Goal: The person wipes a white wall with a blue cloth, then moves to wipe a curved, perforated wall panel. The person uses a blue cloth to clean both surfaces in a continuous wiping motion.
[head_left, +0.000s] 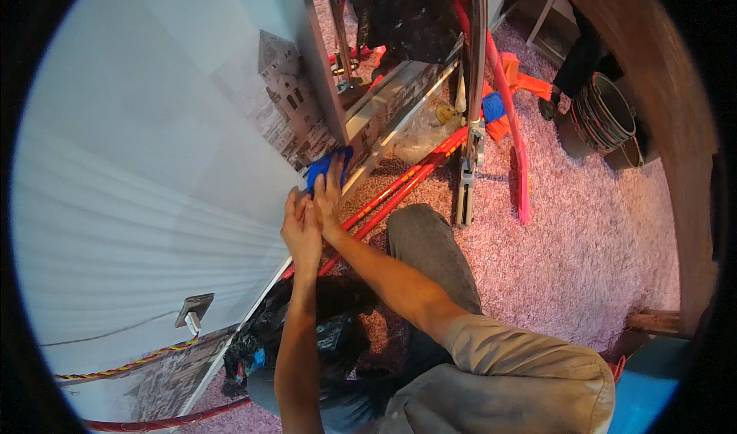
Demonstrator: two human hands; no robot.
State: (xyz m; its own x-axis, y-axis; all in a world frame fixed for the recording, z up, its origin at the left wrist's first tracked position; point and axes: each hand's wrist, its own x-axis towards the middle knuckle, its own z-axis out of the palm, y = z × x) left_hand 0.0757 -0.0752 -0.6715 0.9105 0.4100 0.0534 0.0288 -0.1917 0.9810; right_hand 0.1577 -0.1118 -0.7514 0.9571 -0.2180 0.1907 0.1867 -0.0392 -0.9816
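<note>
My right hand [327, 201] presses a blue cloth [329, 169] against the lower part of the wall, where a printed castle picture [293, 97] meets the edge of a mirror-like panel or opening. Close beside it, touching its wrist side, my left hand [301, 227] has its fingers bent near the wall; whether it holds anything cannot be told. Below the hands, red poles [397, 189] lie slantwise on the pink carpet [564, 250] next to the white skirting edge.
A chrome pole with a metal foot [465, 195] stands right of the hands, beside a pink tube [521, 175]. Stacked buckets [604, 114] stand near a person's dark-clothed leg [578, 54]. A black plastic bag [339, 313] lies below my arms. A plug sits in a wall socket [194, 310].
</note>
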